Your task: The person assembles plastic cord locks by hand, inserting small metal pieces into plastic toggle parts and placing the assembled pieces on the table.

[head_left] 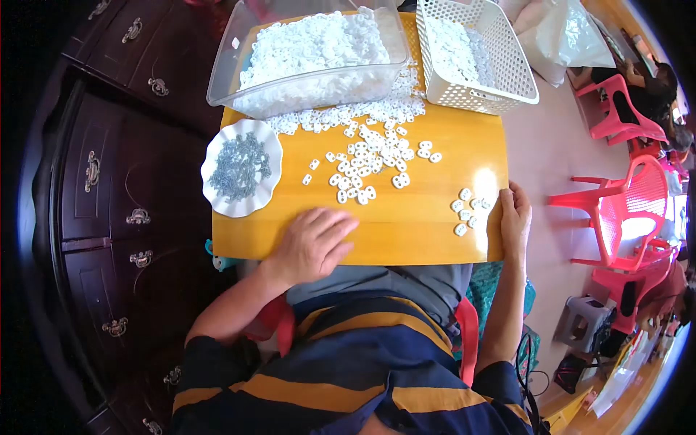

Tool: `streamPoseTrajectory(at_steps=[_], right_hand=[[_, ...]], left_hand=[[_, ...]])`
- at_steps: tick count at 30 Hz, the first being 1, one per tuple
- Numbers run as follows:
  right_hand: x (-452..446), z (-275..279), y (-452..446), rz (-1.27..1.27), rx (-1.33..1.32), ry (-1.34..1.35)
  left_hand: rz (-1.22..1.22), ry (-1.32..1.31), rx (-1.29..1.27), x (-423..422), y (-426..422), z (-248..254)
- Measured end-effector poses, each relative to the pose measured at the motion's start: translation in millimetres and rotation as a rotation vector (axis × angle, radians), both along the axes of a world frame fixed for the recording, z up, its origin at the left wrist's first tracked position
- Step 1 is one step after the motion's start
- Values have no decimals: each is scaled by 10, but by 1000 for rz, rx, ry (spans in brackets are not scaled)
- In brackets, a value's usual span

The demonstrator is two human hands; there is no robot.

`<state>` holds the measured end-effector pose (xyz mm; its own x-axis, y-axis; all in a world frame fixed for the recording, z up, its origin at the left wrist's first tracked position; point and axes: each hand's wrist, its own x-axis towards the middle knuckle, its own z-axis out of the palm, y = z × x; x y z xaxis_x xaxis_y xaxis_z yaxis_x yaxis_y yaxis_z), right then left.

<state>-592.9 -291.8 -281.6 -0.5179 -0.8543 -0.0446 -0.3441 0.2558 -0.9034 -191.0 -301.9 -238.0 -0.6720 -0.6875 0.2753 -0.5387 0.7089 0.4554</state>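
Observation:
My left hand [313, 243] lies at the front of the yellow table [413, 239], palm down, with fingers stretched to the right and nothing in them. At the table's right edge is my right hand [515, 217], thumb on the rim and fingers over the side, closed on the edge. Just left of it lies a small group of white two-hole plastic pieces [465, 215]. Many more loose white pieces [355, 174] are spread over the middle of the table. A white scalloped plate [274, 185] at the left holds a heap of small grey metal parts [241, 167].
At the back stand a clear plastic bin [217, 83] and a cream perforated basket [518, 76], both holding white pieces. More pieces [341, 116] line the bin's front. Dark drawers [109, 174] flank the left; pink chairs [616, 210] and other people [647, 87] are at the right.

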Motion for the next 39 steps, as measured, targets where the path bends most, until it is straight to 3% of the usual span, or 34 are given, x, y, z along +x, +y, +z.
streamPoseTrajectory(at_steps=[9, 12, 14, 19, 24, 39], right_hand=[[28, 13, 33, -61, 1, 171], [132, 106, 82, -182, -143, 157], [236, 203, 132, -183, -305, 406], [892, 419, 93, 114, -508, 412], [1273, 286, -40, 332, -429, 373], [1566, 222, -186, 413, -368, 573]], left_hand=[[52, -102, -191, -756, -973, -83], [32, -173, -93, -788, -972, -126], [4, -120, -148, -775, -912, -173], [-4, -29, -114, -716, -814, -107], [109, 39, -115, -567, -799, -12], [134, 39, -123, -680, -731, -27]])
